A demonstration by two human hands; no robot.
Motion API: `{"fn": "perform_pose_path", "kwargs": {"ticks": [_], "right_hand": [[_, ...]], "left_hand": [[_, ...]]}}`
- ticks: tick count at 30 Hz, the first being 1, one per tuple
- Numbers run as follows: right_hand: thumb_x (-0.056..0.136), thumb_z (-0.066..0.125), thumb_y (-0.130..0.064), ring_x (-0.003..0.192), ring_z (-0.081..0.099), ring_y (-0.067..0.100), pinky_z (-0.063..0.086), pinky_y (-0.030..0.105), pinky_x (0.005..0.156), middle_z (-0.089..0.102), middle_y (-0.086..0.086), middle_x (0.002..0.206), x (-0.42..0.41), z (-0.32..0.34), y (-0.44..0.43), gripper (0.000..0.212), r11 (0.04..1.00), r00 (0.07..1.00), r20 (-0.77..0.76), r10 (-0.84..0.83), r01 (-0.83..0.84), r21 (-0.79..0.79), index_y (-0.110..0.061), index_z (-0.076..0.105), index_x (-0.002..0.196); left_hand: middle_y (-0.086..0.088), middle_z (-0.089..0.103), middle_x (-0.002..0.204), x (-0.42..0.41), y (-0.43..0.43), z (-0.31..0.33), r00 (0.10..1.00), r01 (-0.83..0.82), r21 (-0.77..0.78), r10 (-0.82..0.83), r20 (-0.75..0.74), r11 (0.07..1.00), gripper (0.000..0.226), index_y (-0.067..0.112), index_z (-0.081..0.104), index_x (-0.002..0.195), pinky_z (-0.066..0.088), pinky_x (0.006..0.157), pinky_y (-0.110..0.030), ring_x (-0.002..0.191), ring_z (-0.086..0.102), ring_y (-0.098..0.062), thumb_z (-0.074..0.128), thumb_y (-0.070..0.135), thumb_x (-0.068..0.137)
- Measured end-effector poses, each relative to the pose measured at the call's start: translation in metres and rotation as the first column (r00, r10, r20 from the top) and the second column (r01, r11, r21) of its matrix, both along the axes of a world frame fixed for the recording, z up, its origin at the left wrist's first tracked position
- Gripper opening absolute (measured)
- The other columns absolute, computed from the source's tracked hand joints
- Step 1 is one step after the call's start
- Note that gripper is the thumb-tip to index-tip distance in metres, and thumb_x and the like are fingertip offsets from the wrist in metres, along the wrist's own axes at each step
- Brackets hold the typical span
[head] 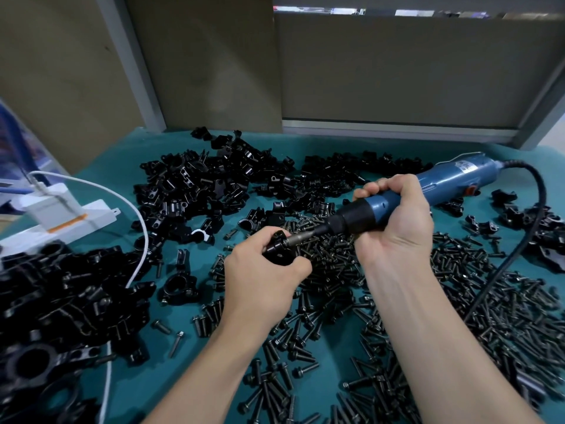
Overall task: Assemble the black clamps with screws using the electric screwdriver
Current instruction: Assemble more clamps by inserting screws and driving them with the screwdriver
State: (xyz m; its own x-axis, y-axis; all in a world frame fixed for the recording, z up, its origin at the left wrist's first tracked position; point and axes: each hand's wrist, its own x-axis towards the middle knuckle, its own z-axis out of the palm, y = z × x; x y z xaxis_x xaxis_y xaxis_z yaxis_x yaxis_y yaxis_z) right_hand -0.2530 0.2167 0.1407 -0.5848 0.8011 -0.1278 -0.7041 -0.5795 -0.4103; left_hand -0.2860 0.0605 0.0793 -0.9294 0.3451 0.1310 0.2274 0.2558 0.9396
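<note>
Slanting down-left, the electric screwdriver (428,194), gripped by the right hand (394,215), meets the left-hand-held (263,270) clamp (278,247).

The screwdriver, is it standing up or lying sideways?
Sideways: the right hand grips the screwdriver slanted, its tip against the clamp the left hand holds.

Faces a bench topped with teal mat (116,148). Backed by dull brown panels (397,65) set between grey metal uprights (133,65) and a pale horizontal rail (397,130). Admits bright light through a narrow gap (345,10) above. Carries a white power strip (91,218) and white cable (143,228) at left.
</note>
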Motion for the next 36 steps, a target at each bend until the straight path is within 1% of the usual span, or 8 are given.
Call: {"fn": "perform_pose_path", "kwargs": {"ticks": [3,8,14,20,25,29,32,36], "right_hand": [[0.083,0.054,0.010,0.054,0.054,0.018,0.052,0.032,0.060,0.053,0.005,0.067,-0.001,-0.001,0.000,0.027,0.998,1.000,0.001,-0.005,0.004,0.064,-0.009,0.045,0.100],[0.082,0.050,0.014,0.053,0.052,0.018,0.051,0.032,0.057,0.052,0.006,0.067,-0.002,0.002,-0.003,0.025,0.987,1.000,-0.006,-0.009,0.010,0.162,-0.010,0.048,0.086],[0.081,0.051,0.014,0.053,0.052,0.018,0.051,0.033,0.058,0.051,0.006,0.068,0.001,0.005,-0.007,0.027,0.975,1.000,-0.007,0.002,-0.001,0.221,-0.011,0.048,0.092],[0.076,0.056,0.010,0.055,0.053,0.020,0.051,0.034,0.060,0.054,0.006,0.066,0.002,0.009,-0.011,0.030,0.943,1.000,-0.015,0.022,-0.016,0.333,-0.011,0.050,0.097],[0.075,0.055,0.009,0.055,0.052,0.019,0.050,0.033,0.059,0.053,0.005,0.065,0.003,0.007,-0.010,0.030,0.933,0.999,-0.012,0.040,-0.033,0.359,-0.011,0.050,0.095],[0.077,0.055,0.009,0.057,0.053,0.019,0.051,0.033,0.062,0.053,0.005,0.068,0.003,0.008,-0.007,0.037,0.916,0.994,0.007,0.106,-0.100,0.389,-0.009,0.054,0.109],[0.076,0.059,0.008,0.061,0.054,0.018,0.052,0.033,0.067,0.054,0.004,0.071,0.009,0.013,0.005,0.048,0.921,0.980,0.007,0.200,-0.191,0.339,-0.010,0.059,0.120],[0.089,0.064,-0.001,0.061,0.059,0.020,0.056,0.033,0.065,0.056,0.006,0.079,0.025,0.017,0.035,0.023,0.982,0.984,0.097,0.150,-0.159,0.098,-0.006,0.056,0.109]], "left_hand": [[0.014,0.052,0.049,-0.001,0.000,-0.001,0.999,-0.023,-0.045,0.024,0.023,0.999,0.019,0.026,0.063,0.075,0.031,0.036,-0.016,0.036,0.038,-0.003,0.078,0.015,0.073],[0.014,0.055,0.047,-0.004,0.001,-0.001,0.996,-0.021,-0.089,0.028,0.082,0.996,0.018,0.023,0.065,0.073,0.033,0.035,-0.017,0.034,0.041,-0.003,0.081,0.015,0.072],[0.014,0.051,0.043,-0.006,0.001,0.001,0.992,-0.008,-0.114,0.022,0.125,0.993,0.022,0.022,0.062,0.069,0.032,0.035,-0.017,0.033,0.040,-0.005,0.083,0.018,0.069],[0.013,0.050,0.043,-0.005,0.002,-0.001,0.969,-0.006,-0.061,0.021,0.247,0.998,0.018,0.022,0.069,0.069,0.027,0.035,-0.015,0.032,0.037,-0.006,0.086,0.017,0.066],[0.012,0.051,0.044,-0.005,0.003,-0.003,0.962,0.013,-0.049,0.001,0.274,0.999,0.019,0.018,0.069,0.071,0.027,0.036,-0.016,0.034,0.037,-0.008,0.086,0.017,0.064],[0.012,0.050,0.045,-0.005,0.002,-0.002,0.953,0.065,-0.047,-0.048,0.299,0.997,0.018,0.022,0.066,0.065,0.028,0.037,-0.018,0.036,0.037,-0.010,0.084,0.018,0.065],[0.012,0.049,0.050,-0.004,0.004,0.004,0.941,0.117,0.010,-0.114,0.317,0.993,0.014,0.023,0.067,0.067,0.032,0.045,-0.021,0.044,0.039,-0.010,0.079,0.025,0.059],[0.005,0.064,0.067,-0.012,-0.004,0.009,0.925,0.092,0.116,-0.128,0.357,0.989,0.019,0.029,0.076,0.084,0.041,0.059,-0.027,0.058,0.051,-0.013,0.083,0.022,0.068]]}}
